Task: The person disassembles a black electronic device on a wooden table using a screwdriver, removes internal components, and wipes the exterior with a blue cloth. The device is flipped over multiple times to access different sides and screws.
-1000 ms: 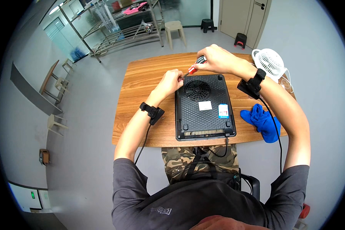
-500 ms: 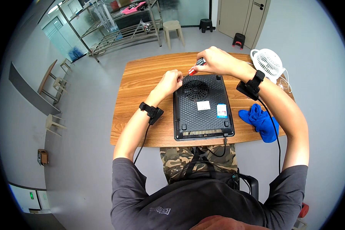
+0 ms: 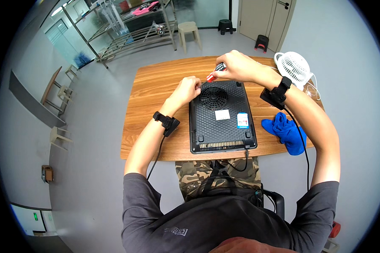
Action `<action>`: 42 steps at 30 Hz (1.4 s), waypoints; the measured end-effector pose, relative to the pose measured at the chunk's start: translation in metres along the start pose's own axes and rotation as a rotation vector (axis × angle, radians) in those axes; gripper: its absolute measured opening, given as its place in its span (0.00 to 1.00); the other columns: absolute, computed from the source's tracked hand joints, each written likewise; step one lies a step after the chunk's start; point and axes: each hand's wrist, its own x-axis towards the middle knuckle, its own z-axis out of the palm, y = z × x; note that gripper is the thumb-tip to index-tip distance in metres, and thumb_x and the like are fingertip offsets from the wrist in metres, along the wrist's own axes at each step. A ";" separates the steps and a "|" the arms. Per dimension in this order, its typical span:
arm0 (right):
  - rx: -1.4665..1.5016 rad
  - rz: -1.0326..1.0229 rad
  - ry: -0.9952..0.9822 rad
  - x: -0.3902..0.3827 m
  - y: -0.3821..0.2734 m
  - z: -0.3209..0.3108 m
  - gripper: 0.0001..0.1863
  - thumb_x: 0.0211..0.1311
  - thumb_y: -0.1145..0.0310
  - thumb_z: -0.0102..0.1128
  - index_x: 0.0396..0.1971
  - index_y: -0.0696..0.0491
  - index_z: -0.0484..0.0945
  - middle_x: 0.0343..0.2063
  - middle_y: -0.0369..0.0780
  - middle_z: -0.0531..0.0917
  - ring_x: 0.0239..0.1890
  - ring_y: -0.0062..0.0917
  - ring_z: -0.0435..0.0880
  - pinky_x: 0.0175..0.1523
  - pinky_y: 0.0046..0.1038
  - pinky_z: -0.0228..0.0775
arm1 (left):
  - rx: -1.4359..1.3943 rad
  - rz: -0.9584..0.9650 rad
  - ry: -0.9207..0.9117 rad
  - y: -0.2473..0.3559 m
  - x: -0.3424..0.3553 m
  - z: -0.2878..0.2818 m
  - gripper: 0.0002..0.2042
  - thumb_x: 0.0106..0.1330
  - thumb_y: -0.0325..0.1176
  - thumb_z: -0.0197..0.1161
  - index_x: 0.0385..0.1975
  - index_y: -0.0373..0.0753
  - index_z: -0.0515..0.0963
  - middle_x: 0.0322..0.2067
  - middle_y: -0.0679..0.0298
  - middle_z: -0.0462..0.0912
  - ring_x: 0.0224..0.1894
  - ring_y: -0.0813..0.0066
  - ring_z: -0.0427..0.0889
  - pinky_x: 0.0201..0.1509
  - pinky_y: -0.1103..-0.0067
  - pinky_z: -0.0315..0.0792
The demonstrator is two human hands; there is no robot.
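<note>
A black appliance (image 3: 221, 124) lies bottom-up on the wooden table, showing a round fan grille, feet, two labels and a cable at its near edge. My right hand (image 3: 235, 67) is closed round a screwdriver (image 3: 211, 77) with a red and black handle, angled down toward the appliance's far left corner. At that corner my left hand (image 3: 187, 89) has its fingers pinched around the low end of the screwdriver's shaft; whatever exactly they grip is too small to make out. Both wrists carry black strapped devices with cables.
The wooden table (image 3: 147, 97) holds a bunched blue cloth (image 3: 287, 133) right of the appliance and a white fan (image 3: 293, 67) at the back right corner. Beyond are a metal rack (image 3: 131, 36), stools (image 3: 188, 29) and a door (image 3: 259, 19).
The view has shifted slightly. Both hands stay at the appliance's far left corner with almost the same grip, the screwdriver moving very little.
</note>
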 end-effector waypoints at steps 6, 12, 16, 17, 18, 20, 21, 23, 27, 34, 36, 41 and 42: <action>0.013 -0.053 0.023 -0.003 -0.002 -0.002 0.25 0.63 0.51 0.70 0.38 0.63 0.87 0.24 0.54 0.85 0.29 0.48 0.86 0.39 0.40 0.79 | 0.004 -0.011 -0.014 0.005 -0.001 -0.001 0.06 0.58 0.23 0.67 0.33 0.29 0.81 0.32 0.50 0.83 0.37 0.51 0.84 0.45 0.64 0.78; -0.017 -0.044 0.019 -0.005 -0.003 -0.003 0.26 0.62 0.50 0.70 0.36 0.63 0.86 0.23 0.54 0.84 0.31 0.49 0.87 0.40 0.41 0.80 | -0.001 -0.004 -0.025 0.005 0.001 0.002 0.06 0.58 0.23 0.66 0.34 0.29 0.81 0.32 0.50 0.83 0.38 0.50 0.84 0.45 0.64 0.78; -0.066 -0.096 0.019 -0.003 -0.001 -0.001 0.25 0.60 0.50 0.72 0.38 0.62 0.87 0.25 0.53 0.86 0.33 0.48 0.87 0.42 0.42 0.80 | 0.026 -0.003 -0.041 0.009 0.003 0.001 0.06 0.58 0.22 0.66 0.34 0.29 0.81 0.32 0.49 0.83 0.38 0.48 0.84 0.46 0.63 0.78; -0.084 -0.119 0.028 0.000 -0.002 0.001 0.25 0.60 0.50 0.72 0.38 0.61 0.87 0.26 0.52 0.86 0.34 0.48 0.88 0.42 0.42 0.81 | 0.034 0.002 -0.060 0.009 0.006 0.000 0.06 0.58 0.22 0.66 0.34 0.29 0.82 0.33 0.48 0.83 0.38 0.48 0.84 0.46 0.63 0.78; -0.105 -0.124 0.005 0.004 -0.004 0.000 0.25 0.59 0.50 0.73 0.39 0.61 0.86 0.27 0.52 0.87 0.35 0.47 0.88 0.43 0.42 0.81 | 0.042 0.008 -0.079 0.007 0.011 -0.002 0.06 0.57 0.22 0.66 0.33 0.30 0.82 0.33 0.48 0.83 0.39 0.48 0.84 0.46 0.63 0.78; -0.148 -0.139 -0.040 0.018 -0.009 -0.003 0.25 0.57 0.51 0.75 0.41 0.60 0.86 0.29 0.50 0.88 0.36 0.46 0.88 0.44 0.41 0.81 | 0.051 0.009 -0.111 -0.001 0.020 -0.005 0.05 0.57 0.22 0.66 0.32 0.30 0.83 0.33 0.47 0.84 0.39 0.48 0.85 0.46 0.63 0.78; -0.159 -0.136 -0.072 0.028 -0.012 -0.004 0.26 0.57 0.52 0.75 0.42 0.60 0.86 0.30 0.50 0.88 0.37 0.45 0.89 0.44 0.41 0.81 | 0.052 0.004 -0.124 -0.008 0.024 -0.007 0.05 0.57 0.22 0.66 0.32 0.31 0.83 0.33 0.46 0.85 0.39 0.48 0.85 0.46 0.63 0.79; -0.186 -0.131 -0.137 0.051 -0.016 -0.006 0.26 0.55 0.52 0.77 0.43 0.60 0.86 0.32 0.50 0.88 0.39 0.44 0.89 0.45 0.40 0.81 | 0.069 -0.006 -0.159 -0.022 0.032 -0.013 0.04 0.57 0.23 0.66 0.31 0.32 0.84 0.32 0.47 0.86 0.39 0.48 0.86 0.46 0.63 0.79; -0.187 -0.132 -0.234 0.093 -0.013 -0.013 0.27 0.56 0.50 0.77 0.44 0.59 0.86 0.34 0.49 0.89 0.41 0.44 0.89 0.46 0.40 0.81 | 0.147 -0.031 -0.239 -0.046 0.048 -0.028 0.05 0.57 0.26 0.68 0.31 0.34 0.85 0.30 0.49 0.87 0.38 0.50 0.87 0.46 0.63 0.80; -0.215 -0.133 -0.387 0.155 0.013 0.008 0.31 0.55 0.45 0.76 0.45 0.60 0.85 0.36 0.50 0.89 0.41 0.44 0.88 0.47 0.40 0.80 | 0.137 -0.062 -0.296 -0.090 0.060 -0.021 0.06 0.60 0.32 0.71 0.31 0.37 0.86 0.30 0.50 0.87 0.38 0.50 0.87 0.46 0.62 0.80; -0.194 -0.134 -0.418 0.168 0.020 0.018 0.32 0.54 0.45 0.76 0.45 0.60 0.85 0.36 0.51 0.89 0.41 0.44 0.88 0.48 0.40 0.80 | 0.099 -0.075 -0.299 -0.104 0.060 -0.012 0.08 0.60 0.35 0.73 0.30 0.37 0.85 0.30 0.49 0.87 0.38 0.50 0.87 0.45 0.62 0.79; -0.187 -0.118 -0.464 0.186 0.022 0.031 0.33 0.55 0.45 0.75 0.47 0.61 0.85 0.34 0.51 0.88 0.38 0.44 0.88 0.45 0.39 0.80 | -0.015 -0.064 -0.319 -0.129 0.065 0.001 0.09 0.62 0.36 0.72 0.30 0.36 0.84 0.28 0.48 0.86 0.36 0.48 0.86 0.44 0.62 0.78; -0.175 -0.121 -0.442 0.188 0.028 0.037 0.32 0.56 0.45 0.75 0.45 0.61 0.85 0.31 0.51 0.88 0.36 0.44 0.88 0.43 0.39 0.80 | -0.031 -0.069 -0.324 -0.128 0.067 0.000 0.09 0.63 0.36 0.72 0.30 0.35 0.84 0.28 0.48 0.86 0.36 0.48 0.86 0.44 0.62 0.78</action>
